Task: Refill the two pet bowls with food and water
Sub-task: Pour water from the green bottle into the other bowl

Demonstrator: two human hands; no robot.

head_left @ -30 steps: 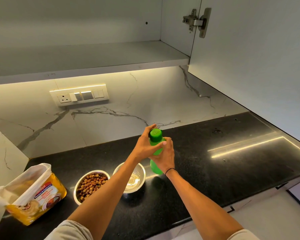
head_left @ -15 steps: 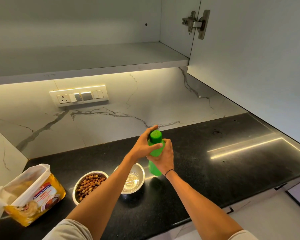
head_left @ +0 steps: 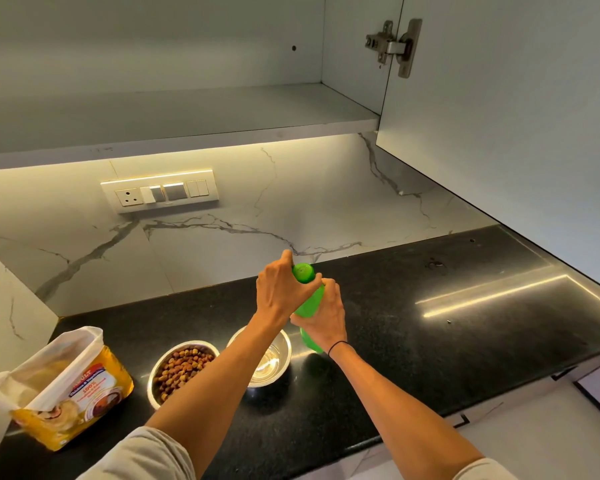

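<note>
Hands grip green plastic bottle (head_left: pixel 309 304) over black speckled stone counter (head_left: pixel 465 327): left hand (head_left: pixel 280 292) fingers wrapped round green cap (head_left: pixel 303 273), right hand (head_left: pixel 323 318) closed on body. Steel kibble bowl (head_left: pixel 179 370) beside steel water bowl (head_left: pixel 269 362); yellow food bag (head_left: pixel 66 386) left. White marble backsplash (head_left: pixel 291 202), open grey cabinet (head_left: pixel 187 109) above.

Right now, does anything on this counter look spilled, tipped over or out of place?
No spill shows. The yellow food bag lies tipped on its side at the counter's left end, mouth open, so kibble could slide out. Both bowls sit upright.
</note>
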